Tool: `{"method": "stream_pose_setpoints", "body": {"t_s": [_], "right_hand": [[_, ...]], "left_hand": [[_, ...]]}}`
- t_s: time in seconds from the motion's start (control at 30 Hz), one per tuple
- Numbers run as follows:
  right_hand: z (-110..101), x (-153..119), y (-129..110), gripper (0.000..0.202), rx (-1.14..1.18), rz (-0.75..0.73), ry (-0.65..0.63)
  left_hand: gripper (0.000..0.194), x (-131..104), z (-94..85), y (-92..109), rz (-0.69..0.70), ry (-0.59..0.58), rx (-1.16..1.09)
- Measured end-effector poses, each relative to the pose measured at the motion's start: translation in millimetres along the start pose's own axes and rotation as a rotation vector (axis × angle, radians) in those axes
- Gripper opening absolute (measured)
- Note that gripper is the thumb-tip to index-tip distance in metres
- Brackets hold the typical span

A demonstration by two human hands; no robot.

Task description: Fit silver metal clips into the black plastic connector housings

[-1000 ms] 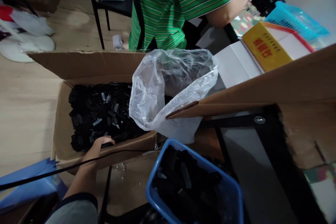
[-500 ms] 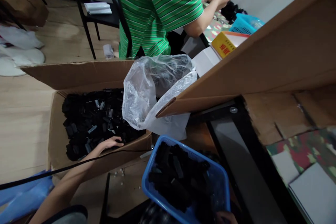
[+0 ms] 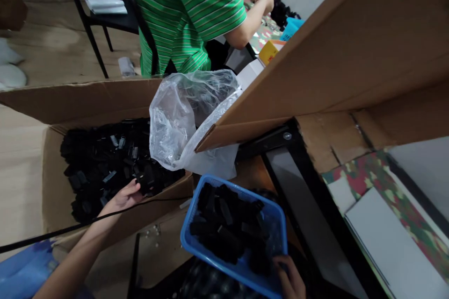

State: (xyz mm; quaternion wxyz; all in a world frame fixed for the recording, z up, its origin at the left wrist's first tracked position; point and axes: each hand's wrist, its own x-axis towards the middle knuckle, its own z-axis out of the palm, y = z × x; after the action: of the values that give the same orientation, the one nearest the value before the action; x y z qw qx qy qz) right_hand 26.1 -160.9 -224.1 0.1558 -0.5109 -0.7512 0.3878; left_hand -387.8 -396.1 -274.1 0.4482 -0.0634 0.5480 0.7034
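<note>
My left hand is at the near edge of an open cardboard box, its fingers closed on a small black piece at the fingertips. Many similar black pieces, some with shiny grey parts, fill the box; their exact kind is too dark to make out. My right hand grips the near right rim of a blue plastic basket. Black pieces are heaped in the basket too, which sits low in front of me.
A clear plastic bag hangs over the box's right end, beside a large cardboard flap. A thin black cord crosses before the box. Beyond, a person in a green striped shirt handles something small. White sheets lie at right.
My left hand has risen slightly off the pile with a black piece at its fingers. More of my right hand shows on the basket rim. The whole view has shifted.
</note>
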Motion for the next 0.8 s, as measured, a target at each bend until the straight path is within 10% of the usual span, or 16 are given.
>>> {"method": "stream_pose_setpoints", "body": {"t_s": [0.2, 0.37, 0.53, 0.8], "right_hand": [[5.4, 10.7, -13.4, 0.035, 0.037, -0.075, 0.062], [9.2, 15.3, -19.9, 0.029, 0.052, -0.063, 0.081], [7.2, 16.3, -19.2, 0.025, 0.068, -0.044, 0.090], [6.6, 17.2, -20.0, 0.021, 0.093, -0.009, 0.073]], "left_hand": [[0.042, -8.6, 97.2, 59.4, 0.254, -0.744, 0.474], [0.039, -23.5, 221.7, 37.1, 0.717, -1.417, 0.989], [0.071, -38.2, 269.7, -7.6, 0.980, -1.391, 1.528], [0.091, -38.0, 248.4, -19.2, 1.024, -1.245, 1.553]]}}
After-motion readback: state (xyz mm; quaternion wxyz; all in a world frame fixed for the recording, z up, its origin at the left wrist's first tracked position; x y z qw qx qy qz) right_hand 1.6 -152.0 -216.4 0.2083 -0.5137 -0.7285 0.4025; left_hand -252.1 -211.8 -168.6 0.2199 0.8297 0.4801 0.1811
